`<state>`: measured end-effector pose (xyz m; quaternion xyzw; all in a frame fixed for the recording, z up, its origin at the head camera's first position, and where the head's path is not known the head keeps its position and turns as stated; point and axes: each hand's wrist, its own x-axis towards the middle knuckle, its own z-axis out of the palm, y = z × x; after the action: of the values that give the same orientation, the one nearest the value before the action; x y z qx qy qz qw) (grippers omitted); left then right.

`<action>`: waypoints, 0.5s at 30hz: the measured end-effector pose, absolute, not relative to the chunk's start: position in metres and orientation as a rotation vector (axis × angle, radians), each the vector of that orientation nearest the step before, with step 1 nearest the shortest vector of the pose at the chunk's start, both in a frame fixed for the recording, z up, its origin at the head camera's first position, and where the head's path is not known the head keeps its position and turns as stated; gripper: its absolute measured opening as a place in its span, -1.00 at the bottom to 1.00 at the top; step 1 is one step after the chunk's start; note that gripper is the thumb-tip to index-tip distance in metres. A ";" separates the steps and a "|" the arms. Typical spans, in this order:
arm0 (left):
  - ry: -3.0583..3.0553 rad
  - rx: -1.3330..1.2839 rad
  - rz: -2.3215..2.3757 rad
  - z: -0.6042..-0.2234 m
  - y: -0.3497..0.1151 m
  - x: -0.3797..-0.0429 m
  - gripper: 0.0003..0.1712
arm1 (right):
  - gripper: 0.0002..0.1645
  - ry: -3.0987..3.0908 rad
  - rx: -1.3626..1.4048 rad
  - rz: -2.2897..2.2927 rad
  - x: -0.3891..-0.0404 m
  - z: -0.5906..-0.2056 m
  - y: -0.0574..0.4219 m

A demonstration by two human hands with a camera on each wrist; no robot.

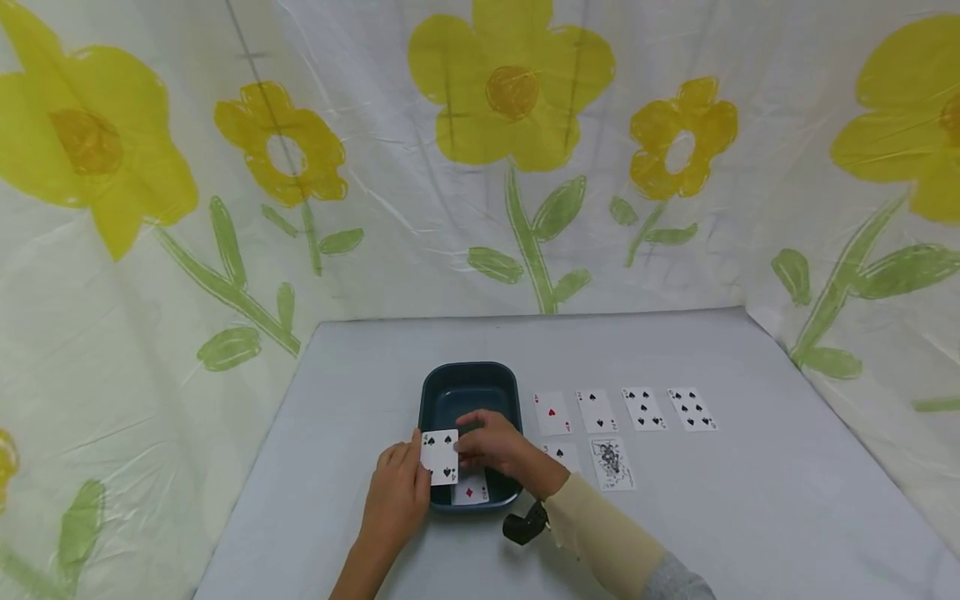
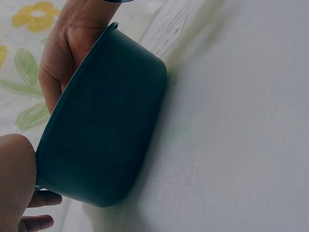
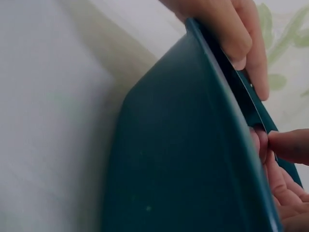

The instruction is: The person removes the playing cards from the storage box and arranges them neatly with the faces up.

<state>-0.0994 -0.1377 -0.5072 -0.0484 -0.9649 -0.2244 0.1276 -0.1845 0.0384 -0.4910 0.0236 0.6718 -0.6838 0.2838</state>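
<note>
A playing card [image 1: 439, 458] with black spades is held face up over the near part of a dark teal tray [image 1: 469, 365]. My left hand [image 1: 397, 493] pinches its left edge, the thumb lying on the face. At the card's right edge, my right hand [image 1: 497, 450] pinches it between thumb and fingers, as the right wrist view shows. Inside the tray lies a card with a red diamond [image 1: 471, 492], partly covered by the held card. From the left wrist view, the tray's outer wall [image 2: 106, 116] hides most of both hands' fingers.
Right of the tray, face-up cards lie in two rows: a heart card [image 1: 552, 413], several spade cards [image 1: 596, 412] and a joker [image 1: 612, 464]. My right forearm partly covers a near-row card [image 1: 562, 454]. A flower-printed curtain [image 1: 420, 250] borders the white table [image 1: 360, 367].
</note>
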 end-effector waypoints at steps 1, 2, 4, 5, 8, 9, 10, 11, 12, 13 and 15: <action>-2.808 -0.142 -0.656 -0.507 -0.138 -0.099 -0.40 | -0.45 1.826 0.055 -1.821 -0.185 -0.491 0.039; -2.810 -0.140 -0.664 -0.507 -0.138 -0.099 -0.40 | -0.47 1.853 0.047 -1.814 -0.185 -0.490 0.039; -2.811 -0.137 -0.676 -0.506 -0.138 -0.099 -0.41 | -0.50 1.901 0.031 -1.800 -0.185 -0.489 0.040; -2.813 -0.135 -0.682 -0.506 -0.138 -0.099 -0.41 | -0.51 1.919 0.025 -1.794 -0.186 -0.487 0.041; -2.805 -0.139 -0.681 -0.506 -0.138 -0.100 -0.42 | -0.52 1.951 0.009 -1.782 -0.187 -0.484 0.044; -2.797 -0.144 -0.678 -0.506 -0.138 -0.100 -0.42 | -0.53 1.955 0.006 -1.779 -0.188 -0.483 0.045; -2.787 -0.151 -0.676 -0.506 -0.138 -0.100 -0.42 | -0.53 1.959 0.003 -1.777 -0.188 -0.482 0.047; -2.775 -0.157 -0.673 -0.506 -0.138 -0.100 -0.43 | -0.54 1.958 0.000 -1.778 -0.188 -0.481 0.048; -2.764 -0.161 -0.668 -0.506 -0.138 -0.100 -0.43 | -0.54 1.957 -0.002 -1.778 -0.189 -0.480 0.049; -2.753 -0.165 -0.665 -0.506 -0.138 -0.100 -0.44 | -0.55 1.956 -0.006 -1.780 -0.189 -0.479 0.050; -2.740 -0.171 -0.669 -0.506 -0.138 -0.100 -0.44 | -0.56 1.956 -0.016 -1.778 -0.190 -0.478 0.052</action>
<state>-0.1000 -0.1378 -0.5061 -0.0597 -0.9576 -0.2338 0.1573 -0.1899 0.0522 -0.4780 -0.0058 0.7171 -0.6519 0.2465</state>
